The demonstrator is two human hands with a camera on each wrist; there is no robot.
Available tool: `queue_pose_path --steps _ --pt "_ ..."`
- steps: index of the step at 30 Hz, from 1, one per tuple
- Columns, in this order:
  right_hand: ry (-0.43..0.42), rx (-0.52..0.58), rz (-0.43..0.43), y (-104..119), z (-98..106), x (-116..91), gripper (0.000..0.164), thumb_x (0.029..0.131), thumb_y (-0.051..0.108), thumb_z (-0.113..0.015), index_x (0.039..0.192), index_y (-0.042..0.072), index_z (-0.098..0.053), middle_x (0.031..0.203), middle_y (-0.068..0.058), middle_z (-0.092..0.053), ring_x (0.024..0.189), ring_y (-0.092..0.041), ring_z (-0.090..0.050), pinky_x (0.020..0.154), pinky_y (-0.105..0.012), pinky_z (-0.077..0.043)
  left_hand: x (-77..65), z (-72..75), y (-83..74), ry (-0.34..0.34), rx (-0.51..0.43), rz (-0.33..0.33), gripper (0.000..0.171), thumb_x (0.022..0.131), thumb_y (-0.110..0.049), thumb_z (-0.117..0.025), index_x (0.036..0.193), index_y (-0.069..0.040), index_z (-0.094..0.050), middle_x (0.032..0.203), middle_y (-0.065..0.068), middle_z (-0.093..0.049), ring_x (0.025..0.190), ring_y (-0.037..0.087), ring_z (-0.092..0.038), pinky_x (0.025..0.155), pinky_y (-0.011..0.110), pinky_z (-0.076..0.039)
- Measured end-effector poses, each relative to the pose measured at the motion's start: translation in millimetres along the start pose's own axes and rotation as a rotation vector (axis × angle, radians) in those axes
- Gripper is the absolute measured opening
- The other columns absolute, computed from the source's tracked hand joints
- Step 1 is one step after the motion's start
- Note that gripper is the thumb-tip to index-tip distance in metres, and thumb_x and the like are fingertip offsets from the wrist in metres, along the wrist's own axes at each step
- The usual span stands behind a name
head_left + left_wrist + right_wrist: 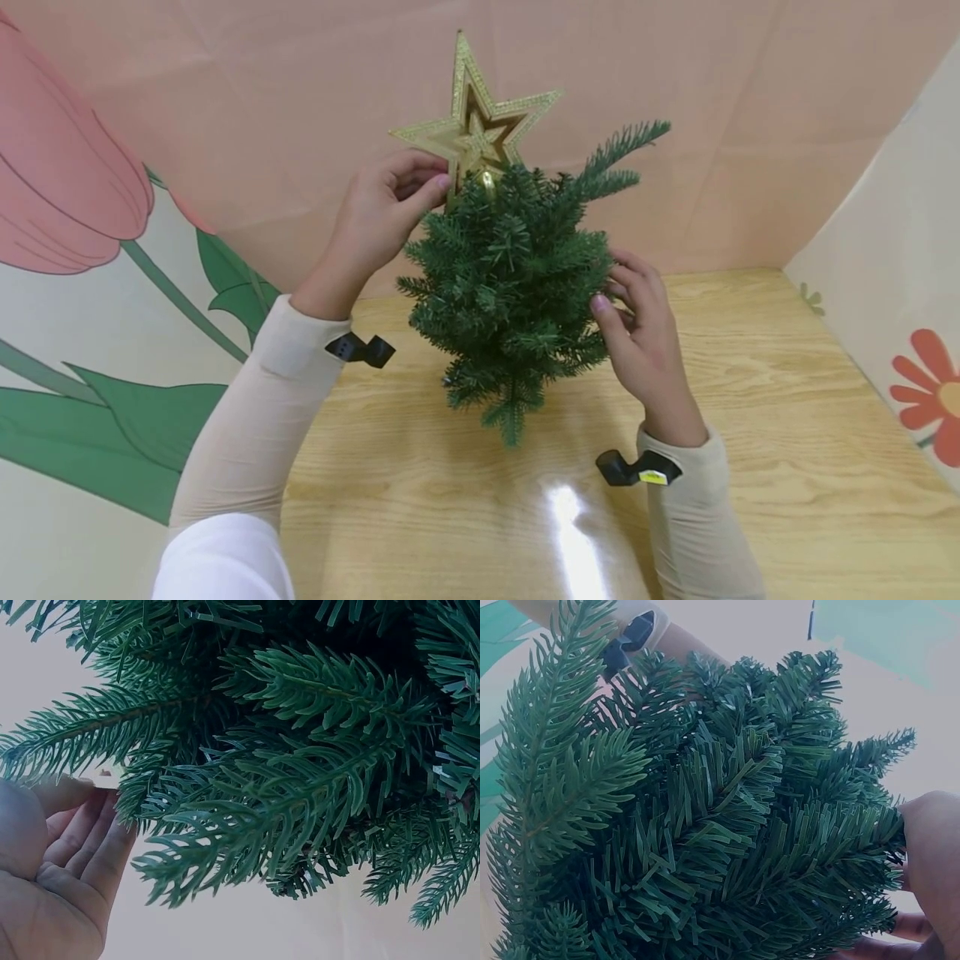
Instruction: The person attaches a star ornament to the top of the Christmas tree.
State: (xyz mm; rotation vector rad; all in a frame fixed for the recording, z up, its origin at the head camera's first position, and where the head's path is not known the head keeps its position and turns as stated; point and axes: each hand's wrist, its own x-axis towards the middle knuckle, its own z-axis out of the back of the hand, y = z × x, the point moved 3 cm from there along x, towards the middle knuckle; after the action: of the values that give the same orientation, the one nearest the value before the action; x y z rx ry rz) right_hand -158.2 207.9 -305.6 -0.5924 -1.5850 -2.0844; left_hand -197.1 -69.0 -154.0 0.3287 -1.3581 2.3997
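A small green artificial Christmas tree [517,283] stands on the wooden table, its needled branches filling most of both wrist views. At its top is a gold glittery star [480,137] with a smaller star inside, leaning slightly. My left hand [382,208] pinches the star's lower left point between thumb and fingers; in the left wrist view that hand [67,877] shows behind branches that partly hide its fingertips. On the tree's right side, my right hand [645,333] holds the outer branches, thumb in front and fingers partly hidden behind; the right wrist view shows this hand [934,862] at the branch tips.
A longer branch [626,154] sticks out at the tree's upper right. The wooden table [420,500] reflects a bright light. Behind it hangs a pink backdrop [720,100]; flower-painted panels stand left and right. Each wrist wears a small black camera [360,350].
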Motion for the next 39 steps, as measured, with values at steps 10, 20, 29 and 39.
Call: queue_pose_path --steps 10,20,29,39 --pt "0.004 0.012 0.009 0.9 -0.3 1.3 0.038 0.100 0.009 -0.054 0.137 0.003 -0.051 0.151 -0.006 -0.034 0.120 -0.033 -0.052 0.087 -0.017 -0.046 0.6 1.2 2.2 -0.004 -0.040 0.009 0.028 0.097 -0.022 -0.062 0.120 -0.006 -0.065 0.111 0.008 -0.069 0.098 0.016 -0.066 0.089 0.029 -0.053" --pt "0.012 0.011 -0.020 1.2 0.9 1.1 0.039 0.100 0.009 -0.054 0.138 0.003 -0.050 0.152 -0.004 -0.034 0.122 -0.033 -0.049 0.087 -0.018 -0.045 1.5 1.0 3.0 -0.012 -0.024 0.006 0.029 0.098 -0.024 -0.061 0.120 -0.007 -0.065 0.110 0.006 -0.069 0.097 0.015 -0.066 0.090 0.028 -0.052" --pt "0.016 -0.001 -0.003 1.1 1.0 1.1 0.039 0.101 0.012 -0.053 0.139 0.003 -0.050 0.151 -0.004 -0.034 0.121 -0.033 -0.049 0.088 -0.020 -0.046 1.3 0.4 4.4 -0.016 -0.036 -0.016 0.028 0.097 -0.024 -0.061 0.119 -0.007 -0.066 0.109 0.005 -0.070 0.096 0.015 -0.067 0.089 0.029 -0.053" --pt "0.015 0.004 0.012 -2.7 0.9 1.9 0.039 0.101 0.013 -0.053 0.138 0.002 -0.049 0.151 -0.005 -0.034 0.121 -0.034 -0.050 0.088 -0.017 -0.045 0.9 0.6 4.5 -0.015 -0.048 -0.002 0.030 0.097 -0.026 -0.062 0.120 -0.009 -0.067 0.109 0.004 -0.069 0.096 0.016 -0.066 0.090 0.030 -0.052"
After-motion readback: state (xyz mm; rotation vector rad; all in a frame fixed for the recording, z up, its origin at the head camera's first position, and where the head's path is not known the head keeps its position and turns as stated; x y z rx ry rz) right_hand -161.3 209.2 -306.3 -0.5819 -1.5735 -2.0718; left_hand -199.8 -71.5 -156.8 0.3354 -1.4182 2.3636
